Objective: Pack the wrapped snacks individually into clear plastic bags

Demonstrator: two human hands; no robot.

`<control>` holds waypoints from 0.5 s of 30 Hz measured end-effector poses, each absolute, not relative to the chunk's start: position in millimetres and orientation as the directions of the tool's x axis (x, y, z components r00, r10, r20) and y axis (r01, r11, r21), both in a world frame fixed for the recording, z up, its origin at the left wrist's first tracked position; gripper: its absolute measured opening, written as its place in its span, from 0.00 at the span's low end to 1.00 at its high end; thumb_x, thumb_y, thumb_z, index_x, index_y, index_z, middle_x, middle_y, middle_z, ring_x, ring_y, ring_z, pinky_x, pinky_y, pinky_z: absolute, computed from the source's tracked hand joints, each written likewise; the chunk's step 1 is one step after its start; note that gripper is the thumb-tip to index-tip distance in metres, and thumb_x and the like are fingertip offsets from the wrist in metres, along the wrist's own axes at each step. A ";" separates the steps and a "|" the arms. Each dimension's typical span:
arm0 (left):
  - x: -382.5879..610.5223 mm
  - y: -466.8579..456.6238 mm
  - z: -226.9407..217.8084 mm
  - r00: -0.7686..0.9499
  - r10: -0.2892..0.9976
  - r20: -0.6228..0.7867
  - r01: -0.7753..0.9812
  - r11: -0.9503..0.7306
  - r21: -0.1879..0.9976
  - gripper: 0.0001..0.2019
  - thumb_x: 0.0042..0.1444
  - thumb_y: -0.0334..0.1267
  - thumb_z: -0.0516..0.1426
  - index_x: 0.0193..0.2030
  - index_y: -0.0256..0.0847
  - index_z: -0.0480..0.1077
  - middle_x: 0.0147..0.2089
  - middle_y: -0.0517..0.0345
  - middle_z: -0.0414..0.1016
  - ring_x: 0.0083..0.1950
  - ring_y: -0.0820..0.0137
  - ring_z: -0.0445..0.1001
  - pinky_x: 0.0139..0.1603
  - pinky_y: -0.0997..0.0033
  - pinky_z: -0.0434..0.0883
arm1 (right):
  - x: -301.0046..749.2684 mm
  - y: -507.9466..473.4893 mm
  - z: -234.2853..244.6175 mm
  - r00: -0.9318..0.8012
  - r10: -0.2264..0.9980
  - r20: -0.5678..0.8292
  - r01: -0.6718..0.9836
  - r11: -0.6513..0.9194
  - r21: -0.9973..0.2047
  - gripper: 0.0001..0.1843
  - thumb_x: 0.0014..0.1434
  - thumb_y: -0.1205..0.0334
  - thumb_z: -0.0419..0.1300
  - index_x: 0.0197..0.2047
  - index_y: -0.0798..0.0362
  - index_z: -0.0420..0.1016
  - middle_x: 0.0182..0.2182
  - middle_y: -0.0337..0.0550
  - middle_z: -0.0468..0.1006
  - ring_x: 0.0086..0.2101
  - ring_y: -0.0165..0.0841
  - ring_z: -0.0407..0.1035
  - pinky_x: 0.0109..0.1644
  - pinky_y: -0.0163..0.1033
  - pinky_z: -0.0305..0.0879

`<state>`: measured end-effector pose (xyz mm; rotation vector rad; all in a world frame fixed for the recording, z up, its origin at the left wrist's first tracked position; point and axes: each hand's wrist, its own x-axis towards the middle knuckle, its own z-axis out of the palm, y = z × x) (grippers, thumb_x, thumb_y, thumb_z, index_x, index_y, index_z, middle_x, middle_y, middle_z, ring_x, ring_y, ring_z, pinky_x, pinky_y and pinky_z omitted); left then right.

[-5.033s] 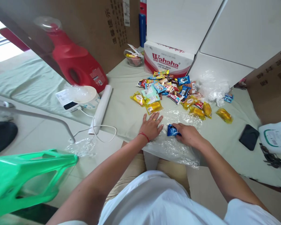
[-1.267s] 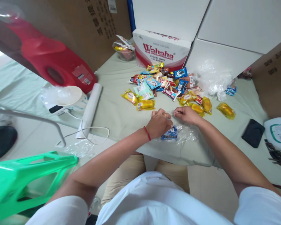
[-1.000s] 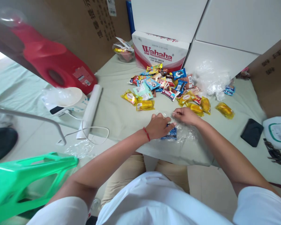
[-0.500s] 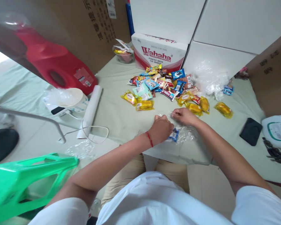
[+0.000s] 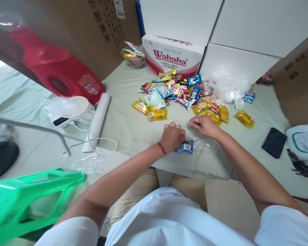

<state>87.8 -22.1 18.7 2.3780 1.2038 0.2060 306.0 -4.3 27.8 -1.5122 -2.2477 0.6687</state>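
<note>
A clear plastic bag (image 5: 204, 145) lies on the cloth close to the front edge, with a blue snack packet (image 5: 187, 147) at its left end. My left hand (image 5: 172, 137), a red cord round its wrist, is closed at the bag's upper left, partly over the packet. At the bag's upper edge, my right hand (image 5: 204, 125) pinches the thin film between thumb and fingers. Its fingertips are a short way from the left hand. Just beyond both hands, a heap of wrapped snacks (image 5: 166, 90) spreads out, with several yellow-wrapped cakes (image 5: 157, 114) along its near side.
Behind the heap stands a white and red water carton (image 5: 173, 58). Crumpled clear bags (image 5: 228, 85) sit at the back right. A black phone-like slab (image 5: 274, 142) lies to the right. On the left are a plastic roll (image 5: 97, 121), a red jug (image 5: 56, 68) and a green stool (image 5: 36, 191).
My left hand has moved slightly left. More of the blue packet shows beside it, and the gap between my hands is wider. My right hand has barely moved.
</note>
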 end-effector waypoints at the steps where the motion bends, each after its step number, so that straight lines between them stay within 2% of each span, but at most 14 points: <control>1: 87.5 -21.1 16.4 0.587 0.807 -0.067 0.734 -0.495 0.464 0.05 0.63 0.41 0.63 0.38 0.44 0.80 0.44 0.50 0.80 0.56 0.54 0.68 0.55 0.51 0.61 | 305.1 -7.8 30.8 -0.389 0.920 0.046 0.764 0.350 -0.543 0.14 0.67 0.57 0.58 0.41 0.55 0.83 0.33 0.45 0.76 0.34 0.34 0.69 0.40 0.36 0.60; 3: 87.3 -21.0 11.3 0.508 0.861 -0.032 0.771 -0.438 0.463 0.08 0.59 0.44 0.66 0.42 0.45 0.79 0.50 0.50 0.79 0.58 0.52 0.68 0.57 0.51 0.62 | 301.8 -18.1 34.8 -0.417 0.904 0.095 0.756 0.403 -0.515 0.14 0.69 0.58 0.58 0.42 0.54 0.84 0.32 0.44 0.74 0.33 0.33 0.69 0.40 0.36 0.60; 7: 86.0 -22.4 -0.1 0.276 0.961 0.036 0.841 -0.259 0.476 0.34 0.48 0.50 0.73 0.61 0.44 0.71 0.64 0.43 0.71 0.68 0.47 0.62 0.65 0.48 0.61 | 292.9 -47.8 30.4 -0.449 0.869 0.208 0.693 0.485 -0.534 0.15 0.72 0.62 0.55 0.49 0.52 0.85 0.32 0.43 0.72 0.33 0.32 0.68 0.39 0.35 0.61; 9: 83.2 -20.0 -6.0 0.253 0.967 -0.006 0.849 -0.219 0.480 0.41 0.48 0.51 0.72 0.67 0.42 0.66 0.68 0.39 0.68 0.71 0.45 0.60 0.68 0.45 0.58 | 288.5 -63.6 23.0 -0.488 0.843 0.226 0.650 0.524 -0.551 0.18 0.72 0.63 0.53 0.55 0.49 0.83 0.34 0.42 0.72 0.33 0.31 0.68 0.39 0.34 0.62; 12: 73.2 -9.1 -13.2 0.293 0.949 -0.112 0.835 -0.197 0.515 0.38 0.50 0.48 0.71 0.66 0.41 0.67 0.65 0.37 0.71 0.70 0.43 0.63 0.68 0.42 0.59 | 282.9 -82.9 10.3 -0.599 0.786 0.152 0.630 0.580 -0.516 0.22 0.72 0.66 0.52 0.61 0.44 0.81 0.35 0.42 0.71 0.32 0.30 0.66 0.37 0.33 0.61; 15: 53.9 7.1 -15.7 0.510 0.849 -0.134 0.671 -0.295 0.680 0.35 0.46 0.45 0.73 0.62 0.42 0.72 0.55 0.45 0.80 0.65 0.47 0.70 0.68 0.47 0.62 | 278.5 -94.2 -0.1 -0.662 0.746 0.070 0.645 0.614 -0.455 0.24 0.72 0.68 0.51 0.64 0.43 0.78 0.36 0.43 0.71 0.32 0.31 0.64 0.37 0.34 0.60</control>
